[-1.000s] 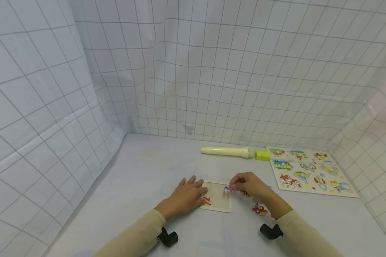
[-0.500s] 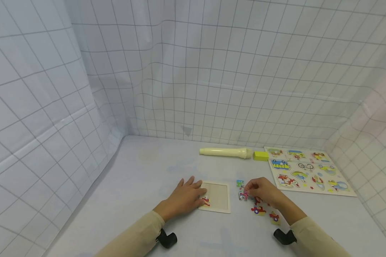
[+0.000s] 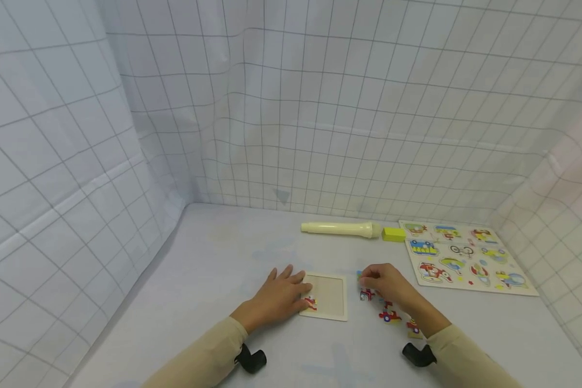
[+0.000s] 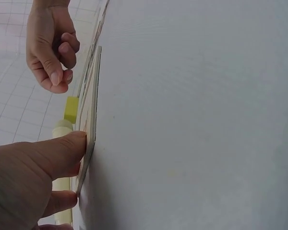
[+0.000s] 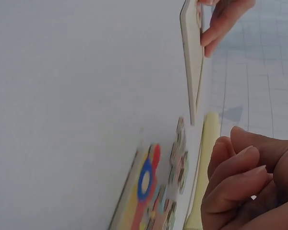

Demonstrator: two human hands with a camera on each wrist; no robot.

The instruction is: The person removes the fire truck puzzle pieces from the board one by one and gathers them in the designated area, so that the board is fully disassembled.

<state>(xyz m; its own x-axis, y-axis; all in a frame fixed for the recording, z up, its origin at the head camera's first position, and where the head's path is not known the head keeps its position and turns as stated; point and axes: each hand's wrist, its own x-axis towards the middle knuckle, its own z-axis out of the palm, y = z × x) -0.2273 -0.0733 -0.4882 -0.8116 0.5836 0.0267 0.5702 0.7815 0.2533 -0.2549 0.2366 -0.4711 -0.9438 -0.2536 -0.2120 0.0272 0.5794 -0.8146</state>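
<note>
My left hand (image 3: 277, 295) rests on the left side of a small square wooden puzzle tray (image 3: 345, 299), fingers spread. In the left wrist view its thumb (image 4: 69, 148) presses on the tray's edge. A printed puzzle piece (image 3: 311, 303) lies in the tray's lower left corner, partly under that hand. To the right of the tray, my right hand (image 3: 390, 285) hovers over loose puzzle pieces, its fingers curled and thumb near the index fingertip. No piece shows between them. Below it lie a red vehicle piece (image 3: 389, 312) and another piece (image 3: 414, 327); others are partly hidden.
A cream-coloured stick (image 3: 339, 229) lies at the back beside a yellow block (image 3: 393, 234). Farther right is a large vehicle puzzle board (image 3: 470, 258). Grid-patterned curtains (image 3: 291, 118) surround the white table.
My right hand carried a pink piece from over the tray to the loose pieces on the right; that piece no longer shows in its fingers. My left hand has stayed on the tray.
</note>
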